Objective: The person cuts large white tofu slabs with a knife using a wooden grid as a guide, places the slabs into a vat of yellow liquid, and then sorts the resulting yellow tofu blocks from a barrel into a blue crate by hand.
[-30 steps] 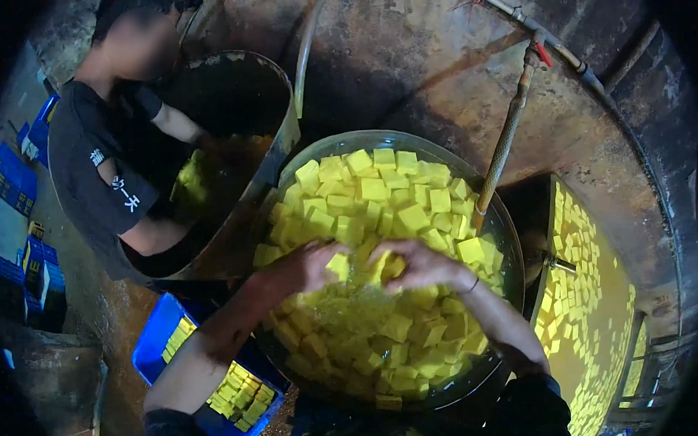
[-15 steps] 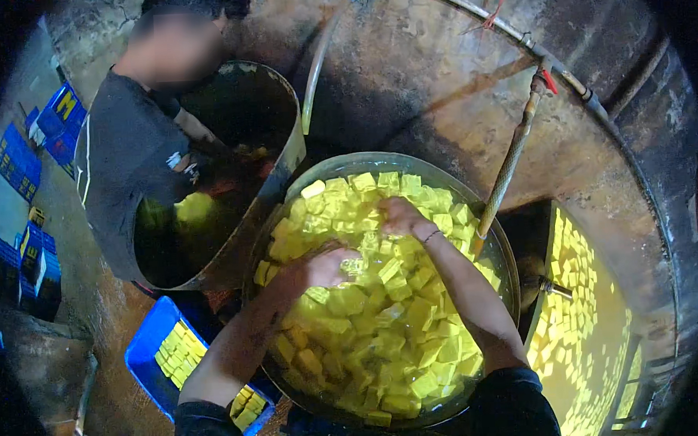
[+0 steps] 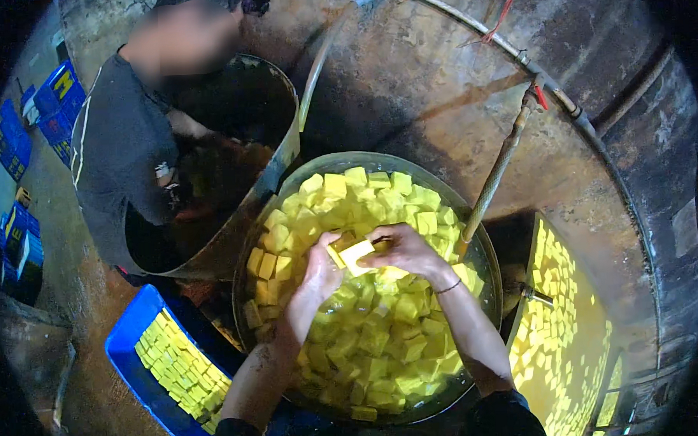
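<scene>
A large round metal tub (image 3: 249, 331) in front of me holds water and many yellow blocks (image 3: 374, 340) that look like tofu. Above the water, both my hands meet near the middle of the tub. My left hand (image 3: 322, 270) is closed on a narrow-looking yellow block (image 3: 335, 256). In my right hand (image 3: 403, 251), thumb and fingers grip a paler yellow block (image 3: 357, 254), its flat face turned up. The two held blocks are side by side, nearly touching. Part of my left fingers is hidden behind the blocks.
A blue crate (image 3: 125, 348) with rows of yellow blocks stands at lower left. At upper left, another person (image 3: 120, 142) reaches into a second, dark tub (image 3: 284, 154). A hose (image 3: 496, 172) hangs into my tub's right side. Farther right lies a vat of floating yellow blocks (image 3: 560, 326).
My hands have come up out of the water and drawn together, now with yellow blocks in them. The view has shifted slightly, showing more of the blue crate.
</scene>
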Demonstrator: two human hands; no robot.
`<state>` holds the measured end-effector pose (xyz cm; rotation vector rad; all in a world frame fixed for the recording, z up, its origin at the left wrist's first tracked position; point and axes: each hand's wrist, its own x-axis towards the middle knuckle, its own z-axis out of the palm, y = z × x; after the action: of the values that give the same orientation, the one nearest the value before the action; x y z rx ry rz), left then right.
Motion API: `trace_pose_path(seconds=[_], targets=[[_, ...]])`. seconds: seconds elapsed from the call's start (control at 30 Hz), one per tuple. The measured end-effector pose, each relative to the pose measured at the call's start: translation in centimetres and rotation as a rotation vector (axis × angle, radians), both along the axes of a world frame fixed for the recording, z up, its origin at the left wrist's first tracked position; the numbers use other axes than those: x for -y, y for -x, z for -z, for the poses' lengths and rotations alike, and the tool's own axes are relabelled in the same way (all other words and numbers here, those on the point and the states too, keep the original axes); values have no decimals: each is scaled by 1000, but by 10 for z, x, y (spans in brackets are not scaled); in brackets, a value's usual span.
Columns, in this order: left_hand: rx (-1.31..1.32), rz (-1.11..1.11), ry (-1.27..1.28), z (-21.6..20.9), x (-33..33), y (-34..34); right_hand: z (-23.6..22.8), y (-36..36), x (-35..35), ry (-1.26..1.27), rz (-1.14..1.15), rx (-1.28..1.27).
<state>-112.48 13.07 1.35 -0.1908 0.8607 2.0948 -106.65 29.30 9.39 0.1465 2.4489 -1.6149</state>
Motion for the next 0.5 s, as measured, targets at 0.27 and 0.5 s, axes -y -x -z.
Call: trace_pose_path(seconds=[0.27, 0.5], targets=[[86, -210, -877, 66, -7, -9, -6, 7, 65, -262, 73, -268], [230, -636, -578, -29, 20, -16, 25, 62, 33, -2, 30, -118]])
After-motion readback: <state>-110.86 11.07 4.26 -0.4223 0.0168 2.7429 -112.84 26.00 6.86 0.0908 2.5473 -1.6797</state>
